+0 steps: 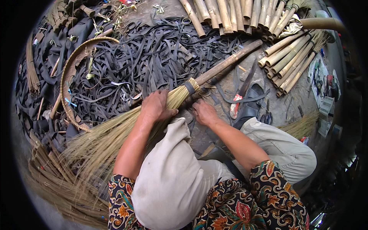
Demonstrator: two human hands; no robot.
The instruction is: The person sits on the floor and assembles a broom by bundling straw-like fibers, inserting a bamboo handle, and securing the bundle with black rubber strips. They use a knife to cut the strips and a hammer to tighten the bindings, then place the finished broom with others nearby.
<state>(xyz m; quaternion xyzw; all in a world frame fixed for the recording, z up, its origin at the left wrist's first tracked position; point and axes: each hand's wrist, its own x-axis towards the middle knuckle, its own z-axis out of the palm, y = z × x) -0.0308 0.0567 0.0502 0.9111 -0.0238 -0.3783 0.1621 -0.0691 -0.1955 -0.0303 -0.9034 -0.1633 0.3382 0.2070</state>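
A broom of pale straw bristles (111, 130) lies slantwise before me, its wooden handle (230, 63) reaching toward the upper right. A black rubber band (189, 87) circles the straw where it meets the handle. My left hand (155, 106) is closed over the bristles just below that band. Beside the broom's neck, low over the floor, is my right hand (205, 112) with its fingers curled; what they hold, if anything, is too small to make out. Right of it, a knife (245, 86) with a red and white handle rests by my sandalled foot (251, 105).
Tangled black rubber strips (142, 65) cover the floor ahead, with a curved woven rim (63, 88) at their left. Bundled bamboo handles (287, 61) lie at the upper right. More straw (65, 184) spreads at lower left. Scissors (267, 115) lie near my right knee.
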